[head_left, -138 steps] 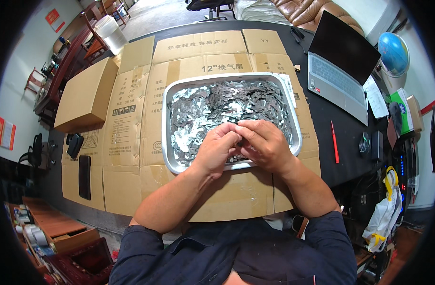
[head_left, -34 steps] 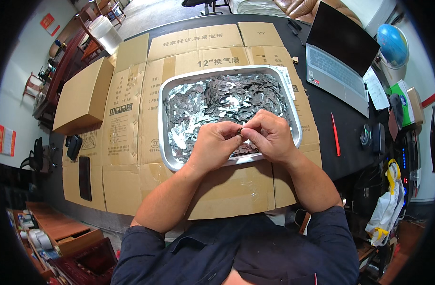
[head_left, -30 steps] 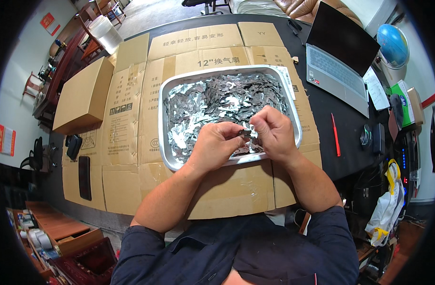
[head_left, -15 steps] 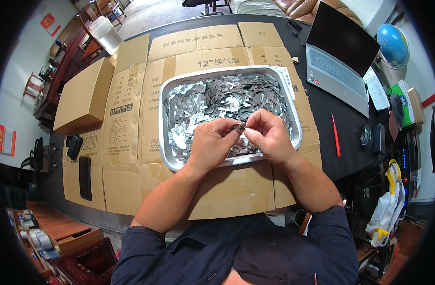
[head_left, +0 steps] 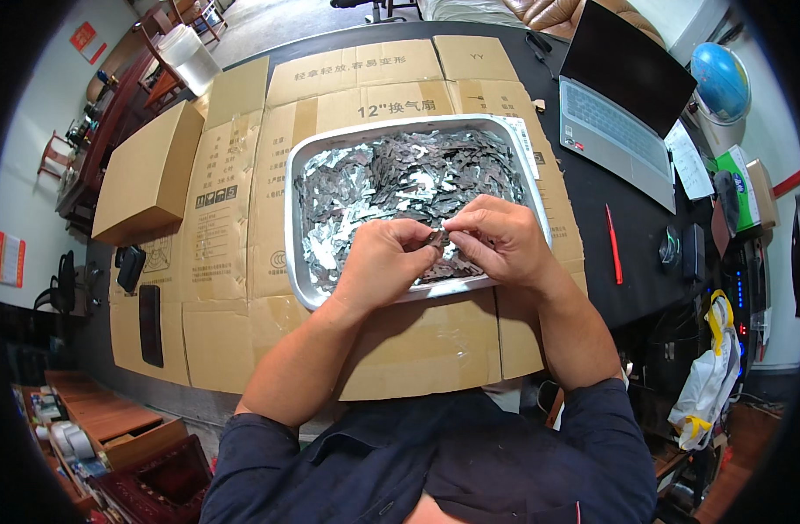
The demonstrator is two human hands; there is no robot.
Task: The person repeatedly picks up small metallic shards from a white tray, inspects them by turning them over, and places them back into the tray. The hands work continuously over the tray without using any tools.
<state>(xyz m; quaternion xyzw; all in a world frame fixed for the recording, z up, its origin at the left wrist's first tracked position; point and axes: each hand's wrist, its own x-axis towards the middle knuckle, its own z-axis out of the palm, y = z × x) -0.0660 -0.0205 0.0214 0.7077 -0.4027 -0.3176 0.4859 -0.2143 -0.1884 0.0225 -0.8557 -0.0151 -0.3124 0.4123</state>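
A shallow white-rimmed metal tray [head_left: 293, 236] holds a thick heap of small flat metal pieces [head_left: 417, 166], some shiny silver, others dark. Above the near part of the heap, my left hand [head_left: 382, 258] pinches a small dark metal piece [head_left: 436, 238] between thumb and forefinger. My right hand [head_left: 509, 240] meets it from the right, thumb and forefinger drawn together at the piece's end. What lies between the right fingertips is too small to make out. Both wrists pass over the tray's near rim.
Flattened cardboard [head_left: 400, 358] lies under the tray on a black table. To the left are a closed carton [head_left: 147, 175], a black phone [head_left: 151, 326] and a small black case [head_left: 130, 267]. On the right are a red pen-like tool [head_left: 614, 244] and an open laptop [head_left: 614, 131].
My right fingers have shifted slightly at the piece, and the forefinger looks straighter. The left hand keeps its pinch. The whole view has moved slightly.
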